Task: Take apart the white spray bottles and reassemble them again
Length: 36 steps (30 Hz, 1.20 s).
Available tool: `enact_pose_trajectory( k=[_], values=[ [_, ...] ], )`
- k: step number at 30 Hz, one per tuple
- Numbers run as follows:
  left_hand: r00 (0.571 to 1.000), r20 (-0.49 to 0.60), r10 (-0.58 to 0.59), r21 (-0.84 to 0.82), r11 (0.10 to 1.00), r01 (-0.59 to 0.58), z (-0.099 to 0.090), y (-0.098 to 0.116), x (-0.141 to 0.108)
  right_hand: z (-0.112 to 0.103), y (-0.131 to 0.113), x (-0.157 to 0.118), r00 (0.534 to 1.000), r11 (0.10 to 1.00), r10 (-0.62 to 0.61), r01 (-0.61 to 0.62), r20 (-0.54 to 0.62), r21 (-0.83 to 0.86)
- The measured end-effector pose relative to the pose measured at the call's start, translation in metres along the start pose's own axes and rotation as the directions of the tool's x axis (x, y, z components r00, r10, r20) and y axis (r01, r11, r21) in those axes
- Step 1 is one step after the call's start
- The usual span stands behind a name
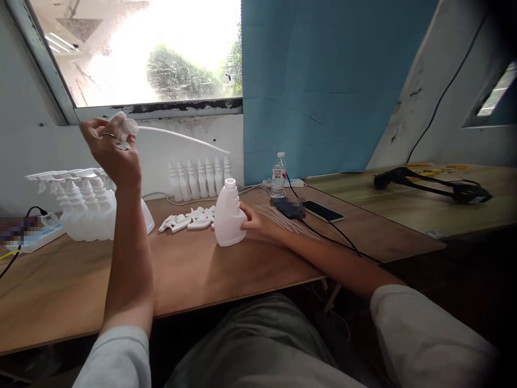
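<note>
My left hand [115, 145] is raised in front of the window sill, closed around a white spray head [130, 127]. From that head a long thin dip tube [181, 136] points right, sagging slightly at its free end. On the table, an upright white plastic bottle [228, 218] with an uncapped neck is gripped at its right side by my right hand [255, 222]. Behind that bottle lies a pile of loose white spray heads [189, 219]. Several loose white tubes [285, 220] lie right of my right hand.
Bottles with spray heads [86, 207] crowd the left side, partly behind my left forearm. A row of bottles [197, 180] stands by the wall. To the right are a water bottle [278, 175], a phone [323, 210], and black cables. A power strip [38, 234] sits far left.
</note>
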<state>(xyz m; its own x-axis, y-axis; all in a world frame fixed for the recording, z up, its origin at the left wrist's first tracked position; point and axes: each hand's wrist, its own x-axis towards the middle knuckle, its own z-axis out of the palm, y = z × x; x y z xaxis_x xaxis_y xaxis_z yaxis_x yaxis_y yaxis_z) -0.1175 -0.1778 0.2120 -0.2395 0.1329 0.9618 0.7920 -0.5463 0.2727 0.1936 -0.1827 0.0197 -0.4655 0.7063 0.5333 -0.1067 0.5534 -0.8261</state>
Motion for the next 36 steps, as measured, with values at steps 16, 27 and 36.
enact_pose_trajectory(
  k=[16, 27, 36],
  values=[
    [0.925, -0.118, 0.362, 0.131, 0.929, -0.347, -0.019, 0.008, 0.005, 0.002, -0.003, -0.002, 0.997, 0.996, 0.054, -0.057, -0.046, -0.064],
    [0.883, 0.118, 0.455, -0.021, 0.890, -0.456, -0.017, 0.027, 0.002, 0.006, -0.006, -0.004, 0.998, 0.995, 0.031, -0.037, -0.061, -0.097],
    [0.866, 0.195, 0.461, -0.046, 0.886, -0.462, -0.041, 0.047, 0.000, 0.009, -0.012, -0.003, 0.999, 0.983, -0.017, 0.010, -0.036, -0.185]
  ],
)
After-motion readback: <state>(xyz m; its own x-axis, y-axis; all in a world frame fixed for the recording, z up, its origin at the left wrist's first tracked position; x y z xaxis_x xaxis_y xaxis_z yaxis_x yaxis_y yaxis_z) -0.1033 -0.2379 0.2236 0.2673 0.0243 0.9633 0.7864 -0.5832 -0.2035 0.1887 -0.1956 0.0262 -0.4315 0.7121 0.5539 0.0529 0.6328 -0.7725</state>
